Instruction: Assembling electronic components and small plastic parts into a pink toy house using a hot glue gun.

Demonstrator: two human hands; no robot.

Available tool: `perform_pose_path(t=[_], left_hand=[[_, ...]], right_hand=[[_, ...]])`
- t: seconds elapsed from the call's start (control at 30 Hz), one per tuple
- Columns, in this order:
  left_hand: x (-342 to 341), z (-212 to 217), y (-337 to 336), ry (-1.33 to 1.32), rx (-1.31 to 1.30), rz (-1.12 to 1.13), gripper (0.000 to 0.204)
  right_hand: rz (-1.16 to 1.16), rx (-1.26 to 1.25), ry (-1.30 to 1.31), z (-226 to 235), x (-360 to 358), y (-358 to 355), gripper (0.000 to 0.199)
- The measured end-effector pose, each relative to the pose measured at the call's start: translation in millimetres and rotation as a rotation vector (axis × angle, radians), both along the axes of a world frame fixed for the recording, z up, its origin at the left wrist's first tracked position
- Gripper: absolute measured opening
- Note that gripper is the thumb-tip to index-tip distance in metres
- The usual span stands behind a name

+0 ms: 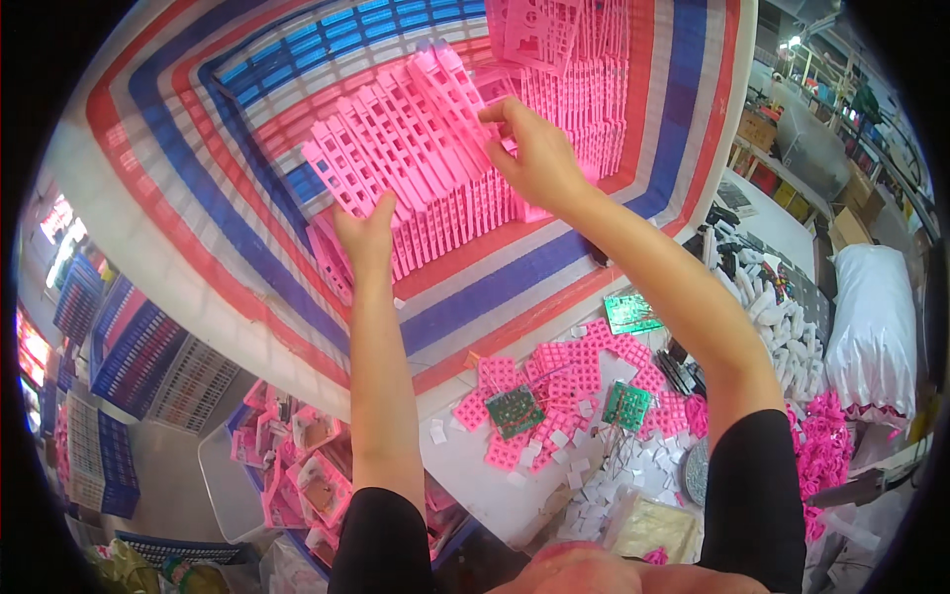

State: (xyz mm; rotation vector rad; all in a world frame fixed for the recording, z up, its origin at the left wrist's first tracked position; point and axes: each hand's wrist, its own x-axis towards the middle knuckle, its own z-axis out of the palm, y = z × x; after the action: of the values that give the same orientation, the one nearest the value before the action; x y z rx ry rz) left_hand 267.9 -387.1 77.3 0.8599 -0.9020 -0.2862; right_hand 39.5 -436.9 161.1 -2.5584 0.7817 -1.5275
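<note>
A slanted row of pink plastic panels (391, 134) with square cutouts lies over more pink panels (450, 230) packed upright in a large container (475, 307) striped red, white and blue. My left hand (366, 233) is closed on the row's lower left edge, thumb up against the panels; its other fingers are partly hidden. At the row's right end is my right hand (534, 153), fingers curled, with thumb and forefinger at the edge of the end panels. More pink panels (539, 35) stand stacked in the container's far right corner.
Below the container, a white table (465, 475) holds pink grid pieces (564, 376), green circuit boards (515, 411) and small white pieces. A bin of pink housings (317, 485) stands lower left, near blue baskets (148, 337). At right are white parts (782, 327) and a silvery bag (871, 327).
</note>
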Motion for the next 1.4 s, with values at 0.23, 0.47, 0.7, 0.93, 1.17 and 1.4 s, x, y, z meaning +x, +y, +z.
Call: perform_pose_path(t=[0.23,0.47,0.7,0.93,1.17,1.4], left_hand=[[-27.6,-41.9,45.5,0.511,0.037,-0.476,0.041],[-37.8,-89.9,71.3,0.898,0.347,-0.802,0.035],[0.4,-148.6,76.2,1.039,0.492,-1.036,0.025],[7.1,-150.7,66.8,1.105,0.641,-0.793,0.034],[22.5,-144.7,68.5,1.060,0.471,-0.962,0.046],[51.6,-202.1,52.4,0.931,0.308,-0.394,0.044]], right_hand=[[-0.272,-0.287,0.400,51.3,9.4,92.0,0.026],[-0.255,-0.268,0.701,69.0,56.7,131.3,0.022],[-0.304,-0.069,0.964,38.0,117.1,118.7,0.021],[-0.434,0.166,0.931,0.3,128.2,58.9,0.030],[-0.461,0.330,0.902,2.2,106.4,24.3,0.041],[-0.382,0.412,0.919,-3.3,138.9,29.3,0.053]])
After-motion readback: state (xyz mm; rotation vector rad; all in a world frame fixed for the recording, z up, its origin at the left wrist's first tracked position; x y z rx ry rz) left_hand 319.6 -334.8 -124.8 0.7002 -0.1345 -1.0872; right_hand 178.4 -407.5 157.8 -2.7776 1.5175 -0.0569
